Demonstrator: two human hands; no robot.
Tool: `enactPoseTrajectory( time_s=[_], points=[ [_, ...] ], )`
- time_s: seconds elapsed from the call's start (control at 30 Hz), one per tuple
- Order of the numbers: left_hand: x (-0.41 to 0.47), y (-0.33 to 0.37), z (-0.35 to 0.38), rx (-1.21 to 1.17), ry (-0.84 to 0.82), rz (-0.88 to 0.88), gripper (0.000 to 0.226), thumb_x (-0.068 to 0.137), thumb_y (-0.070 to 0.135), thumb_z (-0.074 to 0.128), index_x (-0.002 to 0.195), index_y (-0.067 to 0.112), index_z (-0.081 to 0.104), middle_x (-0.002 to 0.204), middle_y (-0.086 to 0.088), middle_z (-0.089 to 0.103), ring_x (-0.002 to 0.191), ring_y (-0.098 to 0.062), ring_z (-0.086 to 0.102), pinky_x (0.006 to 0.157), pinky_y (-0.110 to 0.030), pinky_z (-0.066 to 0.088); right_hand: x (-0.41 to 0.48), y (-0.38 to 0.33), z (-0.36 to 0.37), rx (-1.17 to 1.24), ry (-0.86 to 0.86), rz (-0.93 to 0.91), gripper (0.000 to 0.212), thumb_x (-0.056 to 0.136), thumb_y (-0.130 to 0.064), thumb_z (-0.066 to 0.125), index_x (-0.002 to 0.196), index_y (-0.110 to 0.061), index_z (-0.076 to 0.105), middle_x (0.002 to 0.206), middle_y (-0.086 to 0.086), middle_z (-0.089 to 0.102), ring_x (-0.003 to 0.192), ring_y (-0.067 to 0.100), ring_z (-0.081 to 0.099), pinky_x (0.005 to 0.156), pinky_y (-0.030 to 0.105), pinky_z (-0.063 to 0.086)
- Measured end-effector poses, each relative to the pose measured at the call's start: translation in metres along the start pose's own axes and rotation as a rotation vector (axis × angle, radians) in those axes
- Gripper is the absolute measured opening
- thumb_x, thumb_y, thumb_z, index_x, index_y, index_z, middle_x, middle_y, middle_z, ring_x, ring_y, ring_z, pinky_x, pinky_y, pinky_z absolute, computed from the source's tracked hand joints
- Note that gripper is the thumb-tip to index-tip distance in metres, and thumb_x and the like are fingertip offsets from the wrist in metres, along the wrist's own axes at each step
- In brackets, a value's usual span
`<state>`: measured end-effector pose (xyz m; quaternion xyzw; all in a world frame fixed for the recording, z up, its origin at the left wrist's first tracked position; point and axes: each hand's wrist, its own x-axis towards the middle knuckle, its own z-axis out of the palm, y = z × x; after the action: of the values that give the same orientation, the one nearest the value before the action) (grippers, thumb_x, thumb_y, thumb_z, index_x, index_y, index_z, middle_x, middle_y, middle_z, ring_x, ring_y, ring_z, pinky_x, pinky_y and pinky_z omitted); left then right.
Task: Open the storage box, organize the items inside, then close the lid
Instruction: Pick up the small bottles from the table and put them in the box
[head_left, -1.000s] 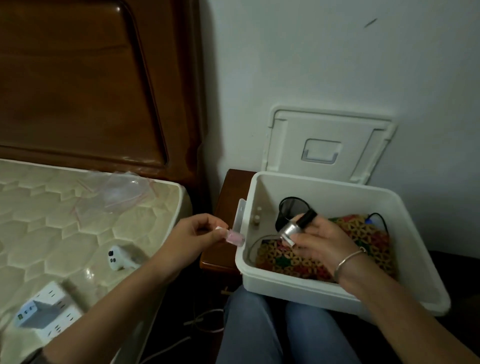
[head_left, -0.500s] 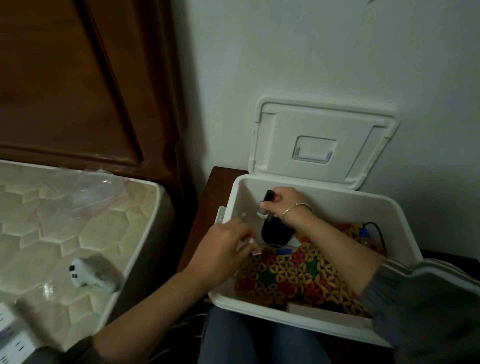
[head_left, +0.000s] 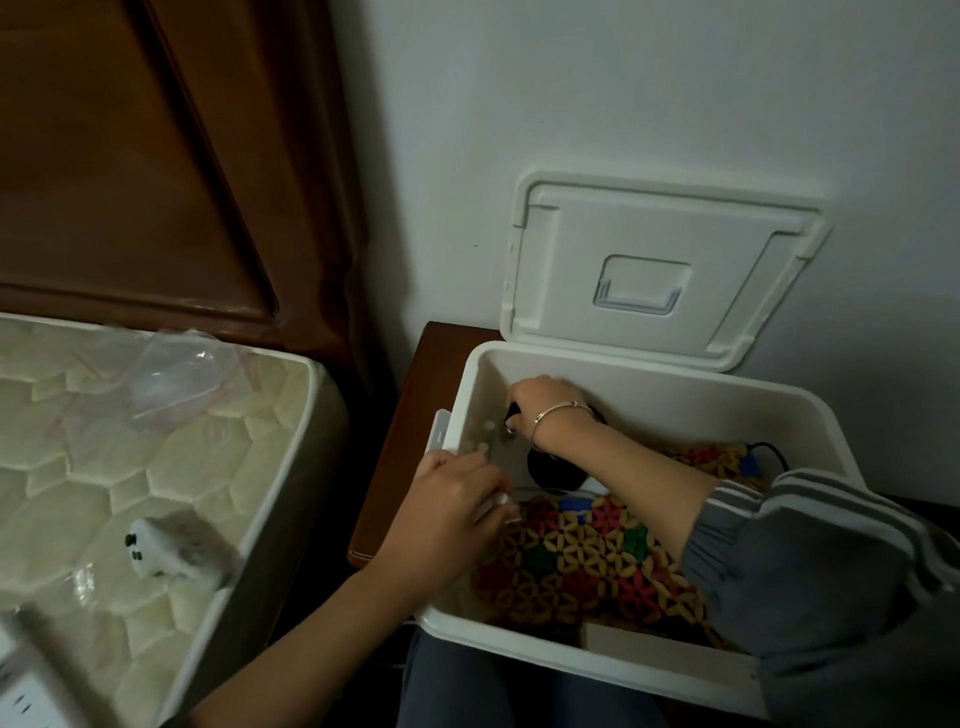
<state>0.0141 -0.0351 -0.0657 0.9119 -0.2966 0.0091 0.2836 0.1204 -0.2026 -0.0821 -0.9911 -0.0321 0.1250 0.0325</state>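
Organizing is under way: the white plastic storage box (head_left: 649, 391) sits on the lap (head_left: 467, 686), its white lid (head_left: 561, 270) open against the wall (head_left: 623, 104). The right hand (head_left: 540, 400) grips a small dark cylinder (head_left: 512, 414) in its back-left corner; the left hand (head_left: 447, 514) pinches a small pale item (head_left: 500, 500). Next, both likely need setting down.

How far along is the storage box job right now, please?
Done: the lid stands open. In hand: inside the box, the right-hand grip holds a dark item, and the left-hand grip pinches a small pale item. Left: finishing the sorting, closing the lid.
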Motion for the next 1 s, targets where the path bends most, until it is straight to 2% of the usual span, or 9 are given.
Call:
enactPoseTrajectory(
  time_s=[0.1,0.27,0.37,0.53,0.8,1.0],
  points=[
    [0.000,-0.001,0.000,-0.007,0.000,-0.013,0.017,0.090,0.038,0.057,0.090,0.024,0.067,0.089,0.013,0.061,0.086,-0.005,0.055,0.091,-0.021,0.027,0.006,-0.002,0.004,-0.168,0.057,-0.033,0.024,0.088,-0.029,0.058,0.106,-0.014,0.064,0.104,0.009,0.066,0.100,0.028,0.059,0.082,0.034,0.044],
    [-0.001,0.000,0.000,-0.003,0.002,-0.015,0.013,0.090,0.032,0.057,0.092,0.026,0.068,0.091,0.014,0.063,0.089,-0.004,0.055,0.094,-0.021,0.027,0.014,-0.007,0.024,-0.255,0.064,-0.079,0.014,0.088,-0.022,0.057,0.100,-0.018,0.063,0.101,0.006,0.068,0.098,0.026,0.062,0.089,0.035,0.038],
    [-0.002,0.000,0.000,0.014,0.009,-0.020,0.009,0.090,0.029,0.061,0.091,0.025,0.068,0.091,0.013,0.063,0.089,-0.006,0.056,0.093,-0.020,0.026,0.020,-0.006,0.033,-0.225,0.058,-0.068,0.014,0.088,-0.022,0.057,0.100,-0.017,0.063,0.100,0.006,0.068,0.097,0.026,0.062,0.089,0.035,0.038],
    [-0.001,-0.001,0.002,0.036,0.018,-0.023,0.008,0.090,0.028,0.062,0.093,0.025,0.069,0.091,0.013,0.064,0.089,-0.007,0.057,0.093,-0.020,0.025,0.022,-0.006,0.039,-0.140,0.024,-0.033,0.020,0.086,-0.021,0.060,0.104,-0.011,0.064,0.103,0.013,0.066,0.097,0.031,0.062,0.077,0.037,0.049],
    [-0.001,-0.003,0.005,0.077,0.018,-0.002,0.009,0.091,0.028,0.060,0.095,0.025,0.069,0.094,0.012,0.064,0.090,-0.009,0.057,0.094,-0.023,0.028,0.018,-0.004,0.033,-0.153,0.023,-0.048,0.021,0.088,-0.020,0.060,0.107,-0.011,0.061,0.106,0.013,0.065,0.099,0.031,0.061,0.077,0.037,0.048],
    [0.000,-0.004,0.003,0.112,0.014,0.009,0.006,0.088,0.025,0.065,0.091,0.023,0.069,0.089,0.010,0.064,0.082,-0.012,0.058,0.086,-0.024,0.028,-0.038,0.016,-0.005,-0.027,0.203,-0.129,0.030,0.089,-0.032,0.058,0.115,-0.016,0.058,0.105,0.007,0.066,0.099,0.026,0.059,0.082,0.036,0.045]
  ],
)
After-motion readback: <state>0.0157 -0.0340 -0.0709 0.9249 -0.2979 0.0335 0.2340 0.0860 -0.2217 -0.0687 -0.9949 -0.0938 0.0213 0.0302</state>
